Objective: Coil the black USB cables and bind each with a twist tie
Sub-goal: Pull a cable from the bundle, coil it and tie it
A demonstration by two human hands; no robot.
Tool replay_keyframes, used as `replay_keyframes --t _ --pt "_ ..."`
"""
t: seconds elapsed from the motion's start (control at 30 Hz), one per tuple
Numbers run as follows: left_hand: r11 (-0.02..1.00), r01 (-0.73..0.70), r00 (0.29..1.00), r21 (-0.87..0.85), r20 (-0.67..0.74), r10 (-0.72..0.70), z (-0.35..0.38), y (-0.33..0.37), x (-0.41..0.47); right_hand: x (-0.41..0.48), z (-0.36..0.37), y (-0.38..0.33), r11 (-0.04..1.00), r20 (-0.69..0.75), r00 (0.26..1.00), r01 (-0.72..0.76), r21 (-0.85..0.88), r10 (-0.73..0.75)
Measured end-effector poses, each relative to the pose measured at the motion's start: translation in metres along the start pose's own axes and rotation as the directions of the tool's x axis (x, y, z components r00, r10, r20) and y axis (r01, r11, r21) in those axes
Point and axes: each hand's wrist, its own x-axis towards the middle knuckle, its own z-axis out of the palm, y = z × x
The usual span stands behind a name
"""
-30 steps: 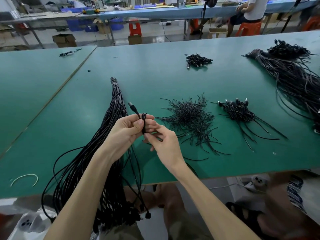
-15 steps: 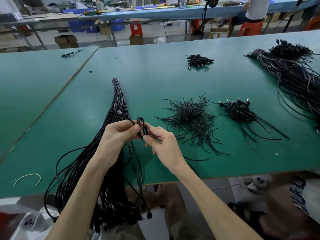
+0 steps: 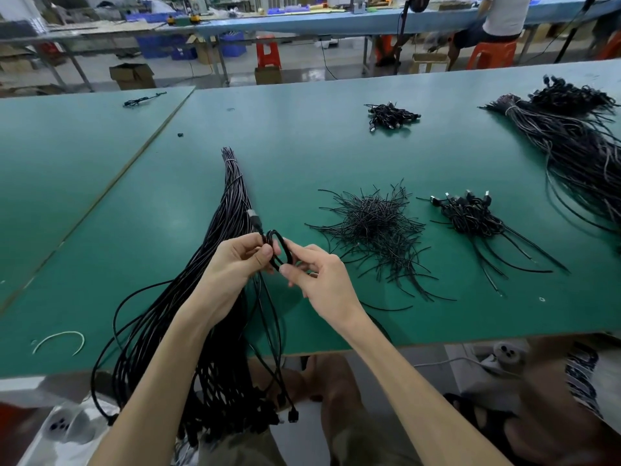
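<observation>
Cable (image 3: 279, 247), thin black loop between both hands.

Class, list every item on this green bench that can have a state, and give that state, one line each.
Cable in hand: one small loop formed, untied, tail hanging off the bench.
Left hand: pinches it just below its plug.
Right hand: pinches the small loop.
Long cable bundle: uncoiled, banded at far end.
Twist ties: loose heap.
Coiled cables: heaped together.
</observation>
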Motion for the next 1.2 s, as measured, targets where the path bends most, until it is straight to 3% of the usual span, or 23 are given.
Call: replay_keyframes --t 0.27,0.5,0.63,0.87,1.03,1.2 --pt "0.997 -0.028 0.997 -0.068 -0.075 0.023 0.016 -0.006 0.003 -0.001 -0.002 0.0 0.98 -0.102 0.993 -0.031 0.194 0.052" --pt "0.996 -0.045 0.997 -0.083 -0.061 0.04 0.017 -0.011 0.002 -0.001 -0.006 0.001 0.975 -0.109 0.992 -0.046 0.216 0.071" --pt "0.995 -0.011 1.0 -0.095 -0.014 0.01 0.012 -0.013 0.0 -0.001 -0.006 0.002 0.994 -0.118 0.992 -0.027 0.103 0.04" --pt "1.0 0.028 0.999 0.003 -0.045 -0.028 0.013 -0.02 0.003 -0.003 0.001 0.0 0.95 -0.06 0.998 0.015 -0.311 -0.036" --pt "1.0 0.0 0.995 0.031 -0.095 0.003 0.013 -0.02 0.004 -0.002 0.004 -0.007 0.922 0.037 0.999 0.009 -0.386 0.005" --pt "0.999 0.014 0.996 -0.035 -0.082 -0.016 0.012 -0.019 0.002 -0.002 0.003 -0.007 0.916 -0.046 0.996 0.056 -0.397 -0.081"
